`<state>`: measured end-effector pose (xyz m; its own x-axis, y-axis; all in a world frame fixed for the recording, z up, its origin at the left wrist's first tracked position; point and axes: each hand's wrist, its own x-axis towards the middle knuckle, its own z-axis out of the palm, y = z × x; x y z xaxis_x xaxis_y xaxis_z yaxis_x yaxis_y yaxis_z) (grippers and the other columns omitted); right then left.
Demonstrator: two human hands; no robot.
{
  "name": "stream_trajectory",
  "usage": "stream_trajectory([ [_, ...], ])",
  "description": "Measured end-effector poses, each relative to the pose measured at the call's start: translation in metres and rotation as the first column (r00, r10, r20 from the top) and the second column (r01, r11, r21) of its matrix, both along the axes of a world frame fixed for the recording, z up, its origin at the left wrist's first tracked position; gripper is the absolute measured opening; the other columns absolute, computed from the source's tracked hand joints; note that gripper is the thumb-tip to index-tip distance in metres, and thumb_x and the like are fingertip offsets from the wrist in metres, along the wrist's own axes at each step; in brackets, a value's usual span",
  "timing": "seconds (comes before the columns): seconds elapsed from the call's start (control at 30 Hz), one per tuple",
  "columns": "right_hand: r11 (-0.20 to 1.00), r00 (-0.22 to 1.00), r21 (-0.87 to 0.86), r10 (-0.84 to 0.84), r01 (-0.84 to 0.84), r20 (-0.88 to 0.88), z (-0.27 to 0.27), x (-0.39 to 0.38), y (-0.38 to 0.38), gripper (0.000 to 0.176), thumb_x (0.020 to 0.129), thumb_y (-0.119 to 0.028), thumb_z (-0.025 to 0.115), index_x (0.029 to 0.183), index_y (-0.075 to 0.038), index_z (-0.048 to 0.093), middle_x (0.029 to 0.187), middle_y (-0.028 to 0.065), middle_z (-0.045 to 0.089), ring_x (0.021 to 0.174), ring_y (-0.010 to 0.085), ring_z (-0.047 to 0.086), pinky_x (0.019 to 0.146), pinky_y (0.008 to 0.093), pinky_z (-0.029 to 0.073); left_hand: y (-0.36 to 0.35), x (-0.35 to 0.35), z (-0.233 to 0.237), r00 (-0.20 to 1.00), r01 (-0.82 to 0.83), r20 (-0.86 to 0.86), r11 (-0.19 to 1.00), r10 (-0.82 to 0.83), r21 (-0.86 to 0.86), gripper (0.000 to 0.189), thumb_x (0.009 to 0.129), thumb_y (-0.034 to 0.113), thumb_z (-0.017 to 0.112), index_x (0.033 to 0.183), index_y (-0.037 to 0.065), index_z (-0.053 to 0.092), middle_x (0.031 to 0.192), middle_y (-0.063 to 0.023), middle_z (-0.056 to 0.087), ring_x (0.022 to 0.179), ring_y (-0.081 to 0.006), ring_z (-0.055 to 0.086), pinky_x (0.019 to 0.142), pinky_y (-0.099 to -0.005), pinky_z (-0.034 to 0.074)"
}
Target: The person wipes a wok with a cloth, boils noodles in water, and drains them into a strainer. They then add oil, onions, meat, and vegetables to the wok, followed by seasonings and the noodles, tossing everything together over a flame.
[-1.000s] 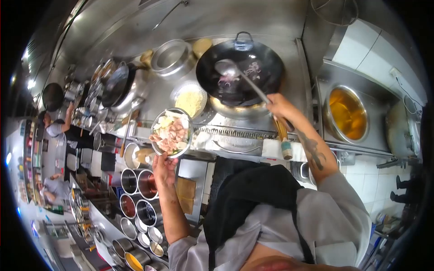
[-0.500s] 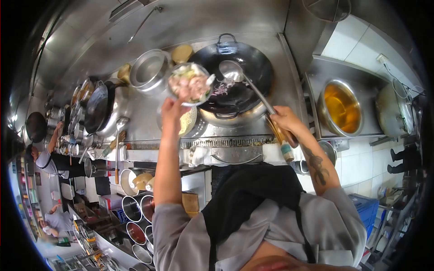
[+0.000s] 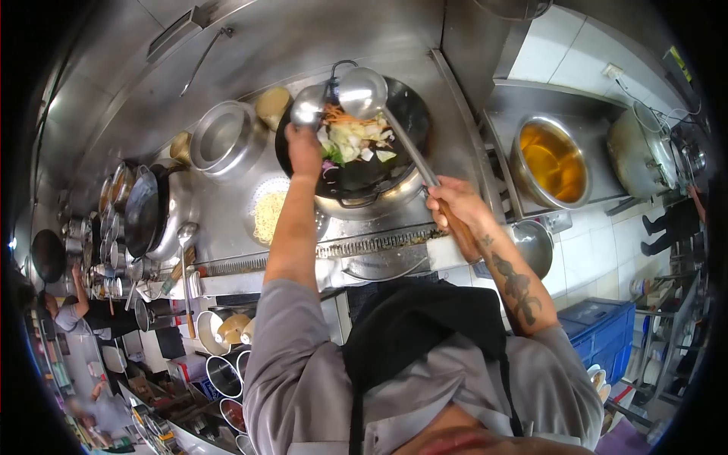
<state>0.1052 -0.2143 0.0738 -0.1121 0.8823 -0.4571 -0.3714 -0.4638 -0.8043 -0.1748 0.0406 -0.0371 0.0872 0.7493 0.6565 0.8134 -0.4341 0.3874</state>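
Observation:
My left hand (image 3: 303, 152) is closed on the edge of a metal bowl (image 3: 307, 106), tipped over the left side of the black wok (image 3: 411, 110). Chopped cabbage and carrot strips (image 3: 353, 140) lie in the wok, beside the bowl. My right hand (image 3: 457, 203) grips the long handle of a ladle (image 3: 362, 92). The ladle's round head is above the far part of the wok, close to the bowl. Pale noodles (image 3: 269, 216) sit in a perforated strainer left of the wok, partly behind my left forearm.
A metal basin of amber liquid (image 3: 553, 163) stands on the right counter, beside a large pot (image 3: 643, 155). Stacked metal bowls (image 3: 221, 140) are on the left of the stove. Another ladle (image 3: 186, 265) lies farther left. Other people work at the far left and right.
My left hand has tipped the bowl, and its food is now in the wok. The ladle head has moved up beside the bowl. The whole view has shifted slightly.

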Motion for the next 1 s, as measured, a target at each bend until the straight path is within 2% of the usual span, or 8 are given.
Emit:
stream_trajectory([
  [0.07, 1.000, 1.000, -0.024, -0.018, 0.017, -0.016, 0.009, -0.006, -0.004, 0.023, 0.092, -0.011, 0.051, 0.114, -0.004, 0.052, 0.067, 0.0021, 0.052, 0.042, 0.0111, 0.048, 0.036, 0.0257, 0.037, -0.019, 0.015, 0.003, 0.990, 0.120, -0.046, 0.977, -0.130, -0.174, 0.009, 0.082, 0.001, 0.054, 0.090, 0.000, 0.057, 0.119, -0.0435, 0.042, 0.100, -0.0531, 0.051, 0.091, -0.0502, 0.044],
  [0.23, 0.991, 0.999, 0.126, 0.050, -0.047, -0.021, 0.020, 0.006, -0.027, 0.038, 0.093, -0.009, 0.051, 0.130, -0.004, 0.046, 0.068, 0.0020, 0.050, 0.043, 0.0103, 0.047, 0.037, 0.0248, 0.036, -0.018, -0.013, 0.015, 0.998, 0.057, -0.007, 0.983, -0.057, 0.173, 0.015, 0.083, 0.002, 0.058, 0.075, -0.002, 0.045, 0.071, -0.0187, 0.050, 0.070, -0.0358, 0.055, 0.082, -0.0431, 0.053],
  [0.27, 0.983, 0.994, 0.173, 0.077, -0.063, -0.073, 0.018, 0.008, -0.033, 0.039, 0.093, -0.010, 0.052, 0.130, -0.004, 0.045, 0.068, 0.0021, 0.049, 0.044, 0.0108, 0.047, 0.038, 0.0250, 0.036, -0.024, -0.016, 0.016, 0.952, 0.070, 0.298, 0.998, -0.068, 0.002, 0.017, 0.084, 0.002, 0.058, 0.075, 0.000, 0.045, 0.072, -0.0157, 0.051, 0.069, -0.0310, 0.055, 0.078, -0.0407, 0.054],
  [0.33, 0.960, 0.974, 0.264, 0.141, -0.091, -0.177, 0.013, 0.015, -0.045, 0.041, 0.093, -0.011, 0.055, 0.131, -0.006, 0.044, 0.068, 0.0022, 0.048, 0.044, 0.0119, 0.048, 0.039, 0.0254, 0.037, -0.040, -0.013, 0.019, 0.604, 0.229, 0.794, 0.940, 0.066, -0.253, 0.019, 0.086, 0.004, 0.059, 0.074, 0.002, 0.045, 0.074, -0.0097, 0.051, 0.066, -0.0214, 0.057, 0.071, -0.0358, 0.058],
  [0.4, 0.950, 0.955, 0.269, 0.216, -0.158, -0.202, 0.000, 0.022, -0.052, 0.040, 0.093, -0.011, 0.056, 0.131, -0.006, 0.043, 0.069, 0.0027, 0.047, 0.046, 0.0115, 0.048, 0.041, 0.0248, 0.039, -0.065, -0.009, 0.029, 0.346, 0.275, 0.935, 0.944, 0.083, -0.185, 0.006, 0.089, 0.004, 0.058, 0.085, 0.001, 0.053, 0.079, -0.0055, 0.053, 0.069, -0.0153, 0.059, 0.066, -0.0309, 0.059],
  [0.6, 0.912, 0.924, 0.178, 0.381, -0.371, -0.026, -0.028, 0.014, -0.050, 0.040, 0.093, -0.007, 0.053, 0.131, -0.009, 0.044, 0.065, 0.0021, 0.045, 0.041, 0.0106, 0.042, 0.039, 0.0246, 0.036, -0.176, -0.011, 0.056, -0.107, 0.405, 0.984, 0.910, 0.141, -0.086, 0.009, 0.091, 0.004, 0.057, 0.100, 0.004, 0.053, 0.094, -0.0087, 0.061, 0.090, -0.0208, 0.062, 0.084, -0.0381, 0.055],
  [0.83, 0.771, 0.772, 0.237, 0.626, -0.590, -0.112, -0.023, -0.032, -0.071, 0.045, 0.090, -0.004, 0.052, 0.134, -0.004, 0.040, 0.064, 0.0034, 0.042, 0.037, 0.0105, 0.039, 0.035, 0.0238, 0.033, -0.432, -0.097, 0.057, -0.373, -0.089, 0.928, 0.996, -0.005, -0.031, 0.022, 0.087, 0.006, 0.062, 0.108, 0.006, 0.055, 0.106, -0.0072, 0.061, 0.098, -0.0242, 0.059, 0.088, -0.0390, 0.051],
  [1.0, 0.555, 0.567, 0.330, 0.821, -0.764, -0.070, 0.000, -0.077, -0.088, 0.050, 0.089, -0.005, 0.052, 0.135, 0.000, 0.035, 0.066, 0.0026, 0.043, 0.035, 0.0091, 0.039, 0.033, 0.0231, 0.035, -0.697, -0.156, 0.011, -0.288, -0.705, 0.951, 0.697, -0.116, -0.129, 0.004, 0.086, 0.009, 0.061, 0.090, 0.008, 0.060, 0.092, -0.0037, 0.061, 0.085, -0.0169, 0.060, 0.084, -0.0408, 0.052],
])
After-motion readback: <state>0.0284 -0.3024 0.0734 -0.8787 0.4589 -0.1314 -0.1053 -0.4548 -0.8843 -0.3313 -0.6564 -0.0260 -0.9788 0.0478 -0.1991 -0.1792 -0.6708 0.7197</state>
